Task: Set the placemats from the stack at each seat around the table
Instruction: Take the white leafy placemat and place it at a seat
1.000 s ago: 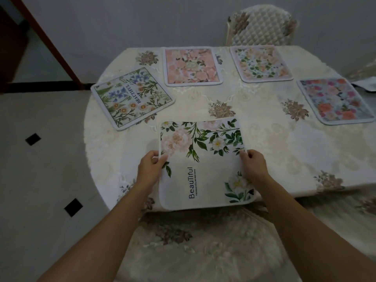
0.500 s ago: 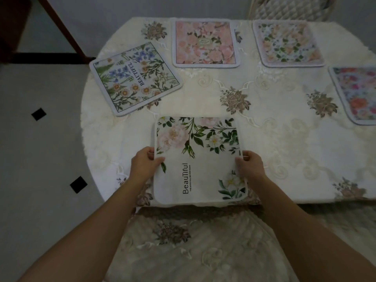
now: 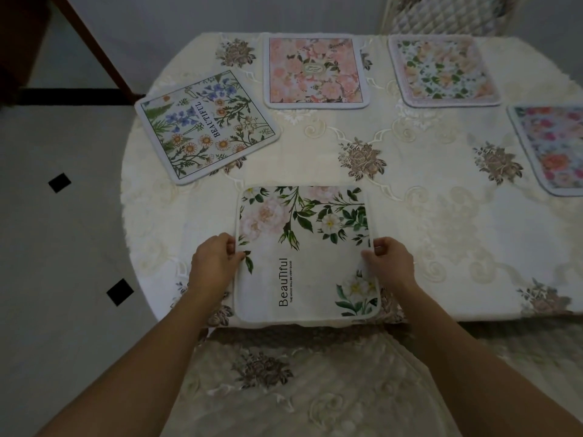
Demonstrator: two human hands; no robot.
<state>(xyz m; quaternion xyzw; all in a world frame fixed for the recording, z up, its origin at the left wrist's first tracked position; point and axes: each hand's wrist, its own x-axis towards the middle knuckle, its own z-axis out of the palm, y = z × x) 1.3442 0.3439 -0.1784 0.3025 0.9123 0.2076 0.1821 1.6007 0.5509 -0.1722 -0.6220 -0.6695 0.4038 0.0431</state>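
A white placemat with green leaves and the word "Beautiful" (image 3: 303, 257) lies flat at the near edge of the table (image 3: 426, 222). My left hand (image 3: 214, 263) pinches its left edge and my right hand (image 3: 389, 263) pinches its right edge. Other placemats lie around the table: a blue-flower one (image 3: 205, 127) at the left, a pink one (image 3: 315, 70) at the far side, a peach-and-green one (image 3: 441, 70) beside it, and a red-and-pink one (image 3: 552, 146) at the right, cut by the frame edge.
A cream embroidered cloth covers the table and hangs over its near edge. A quilted chair back (image 3: 441, 14) stands behind the far side. A covered seat (image 3: 284, 389) is right below me. Tiled floor (image 3: 63, 247) lies to the left.
The placemat has slid slightly towards the table's near edge and squared up, with both hands staying on its side edges. My view has tilted down and closer to the table.
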